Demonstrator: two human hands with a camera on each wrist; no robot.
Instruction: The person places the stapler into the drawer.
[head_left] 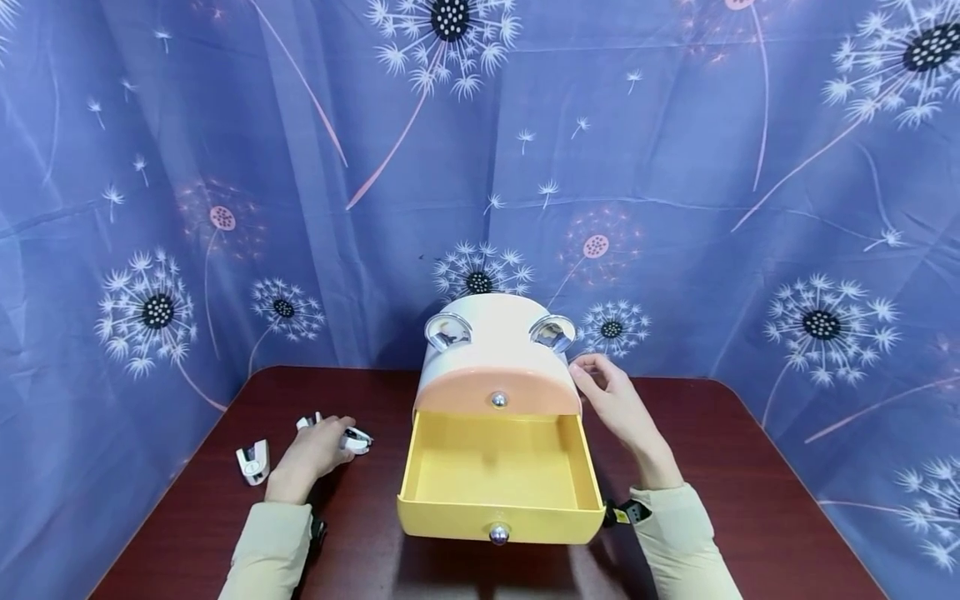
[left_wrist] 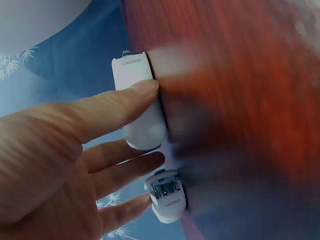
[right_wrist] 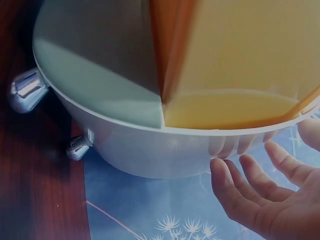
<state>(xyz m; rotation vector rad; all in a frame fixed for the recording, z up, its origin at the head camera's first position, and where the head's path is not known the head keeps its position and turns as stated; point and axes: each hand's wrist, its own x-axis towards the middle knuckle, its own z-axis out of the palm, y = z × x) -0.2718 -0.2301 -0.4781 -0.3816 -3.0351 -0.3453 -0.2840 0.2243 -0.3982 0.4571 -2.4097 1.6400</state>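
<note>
My left hand (head_left: pixel 318 452) pinches a small white stapler (left_wrist: pixel 137 107) near the tabletop, with the thumb along one face. A second small white stapler (left_wrist: pixel 168 197) lies close to the other fingers. Left of the hand, a third white stapler-like piece (head_left: pixel 253 462) rests on the table. My right hand (head_left: pixel 611 396) is at the right side of a white, round-topped drawer box (head_left: pixel 498 325). Its relaxed fingers (right_wrist: pixel 227 185) reach the box's outer wall; whether every fingertip touches is unclear. The yellow lower drawer (head_left: pixel 501 467) is pulled out and holds nothing visible.
A peach upper drawer (head_left: pixel 465 392) with a round silver knob is closed. Two silver eye-like knobs (head_left: pixel 448 331) stick out from the box top. Under everything is a dark red wooden table (head_left: pixel 750 500), with a blue dandelion-print curtain (head_left: pixel 675 150) hanging behind.
</note>
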